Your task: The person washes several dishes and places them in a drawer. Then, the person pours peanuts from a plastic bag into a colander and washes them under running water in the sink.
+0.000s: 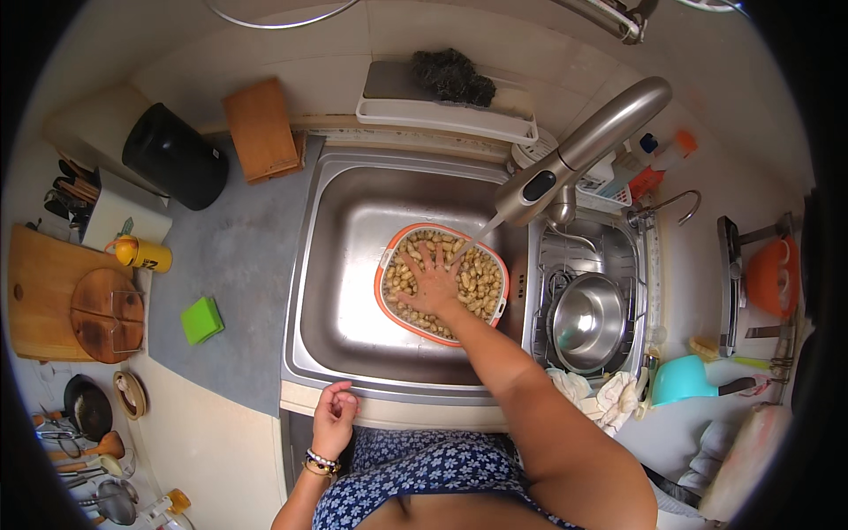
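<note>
An orange-rimmed basin (379, 291) full of unshelled peanuts (478, 281) stands in the right part of the steel sink (338, 265). My right hand (429, 283) lies flat on the peanuts, its fingers spread. Just above the basin, the pull-out faucet (530, 192) pours a stream of water (478, 237) onto the peanuts near my fingertips. My left hand (336, 414) hangs at the sink's front edge with its fingers loosely curled and nothing visible in them. Bracelets circle that wrist.
Right of the sink, a steel pot (588, 322) sits in a wire rack over a smaller basin. Cloths (616, 397) hang at its front. A green sponge (203, 320), yellow bottle (142, 254) and black canister (175, 156) stand left. Steel wool (454, 76) rests on the back shelf.
</note>
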`<state>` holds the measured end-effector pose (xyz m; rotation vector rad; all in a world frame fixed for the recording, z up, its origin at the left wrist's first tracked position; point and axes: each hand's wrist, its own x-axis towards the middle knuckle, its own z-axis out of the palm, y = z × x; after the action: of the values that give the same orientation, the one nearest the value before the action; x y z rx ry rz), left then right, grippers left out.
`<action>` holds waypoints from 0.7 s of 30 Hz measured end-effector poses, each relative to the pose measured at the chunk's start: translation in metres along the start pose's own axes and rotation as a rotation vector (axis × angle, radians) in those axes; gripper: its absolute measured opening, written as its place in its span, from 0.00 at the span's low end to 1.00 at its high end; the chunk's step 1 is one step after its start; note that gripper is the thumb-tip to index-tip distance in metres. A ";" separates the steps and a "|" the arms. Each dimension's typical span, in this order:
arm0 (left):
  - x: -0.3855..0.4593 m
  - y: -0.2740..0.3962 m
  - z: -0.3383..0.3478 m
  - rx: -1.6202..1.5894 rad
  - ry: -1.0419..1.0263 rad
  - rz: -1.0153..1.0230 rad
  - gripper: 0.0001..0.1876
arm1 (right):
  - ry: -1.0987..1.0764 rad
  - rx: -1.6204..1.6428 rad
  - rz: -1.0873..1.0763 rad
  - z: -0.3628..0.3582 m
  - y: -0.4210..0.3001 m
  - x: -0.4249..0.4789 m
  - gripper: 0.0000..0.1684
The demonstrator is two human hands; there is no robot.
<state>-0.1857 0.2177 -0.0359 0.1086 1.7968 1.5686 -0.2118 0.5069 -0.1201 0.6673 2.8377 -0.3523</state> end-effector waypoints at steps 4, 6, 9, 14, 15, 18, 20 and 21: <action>0.002 0.003 0.002 -0.008 0.011 0.007 0.12 | -0.096 -0.118 -0.084 0.015 0.008 0.006 0.33; 0.002 0.003 -0.001 0.014 0.021 0.000 0.12 | -0.080 -0.061 -0.210 0.029 0.027 0.000 0.31; 0.003 -0.006 -0.006 0.028 0.036 0.020 0.12 | 0.096 0.214 -0.129 0.007 0.041 -0.013 0.20; 0.009 -0.002 0.002 -0.005 -0.017 0.008 0.12 | 0.229 1.115 0.331 0.009 0.086 0.032 0.13; 0.010 0.000 0.004 -0.001 -0.025 0.006 0.12 | 0.206 1.281 0.431 0.009 0.089 0.043 0.15; 0.016 0.008 0.008 0.033 -0.062 0.015 0.12 | 0.014 1.668 0.412 -0.035 0.068 0.051 0.19; 0.026 0.011 0.011 0.052 -0.103 0.030 0.13 | -0.016 1.671 0.457 -0.068 0.052 0.041 0.19; 0.034 0.014 0.015 0.058 -0.147 0.050 0.13 | -0.031 1.673 0.478 -0.083 0.047 0.036 0.19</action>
<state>-0.2078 0.2509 -0.0393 0.2907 1.7359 1.5030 -0.2337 0.5852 -0.0591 1.3787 1.5808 -2.5028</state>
